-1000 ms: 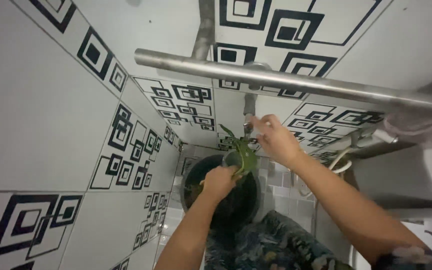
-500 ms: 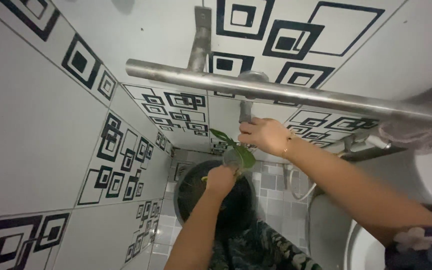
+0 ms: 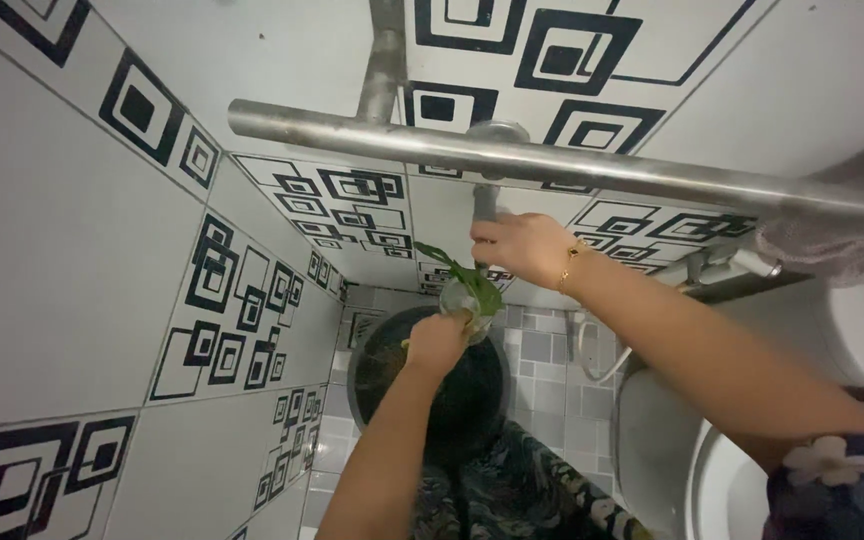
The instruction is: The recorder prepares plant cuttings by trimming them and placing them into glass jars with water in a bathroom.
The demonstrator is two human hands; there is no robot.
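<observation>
White wall tiles [image 3: 62, 260] printed with black nested-square motifs cover the corner walls. A horizontal stainless-steel rail [image 3: 592, 172] crosses the upper field, joined to a vertical metal pipe [image 3: 384, 62]. A pale cloth [image 3: 842, 215] hangs over the rail's right end. A floor of small grey mosaic tiles [image 3: 542, 352] lies below. A white toilet bowl [image 3: 722, 480] occupies the lower right, beside a white hose [image 3: 592, 350] that loops near the wall. A dark floral-patterned garment [image 3: 522, 490] fills the lower centre; a floral sleeve [image 3: 842, 485] shows at the lower right edge.
</observation>
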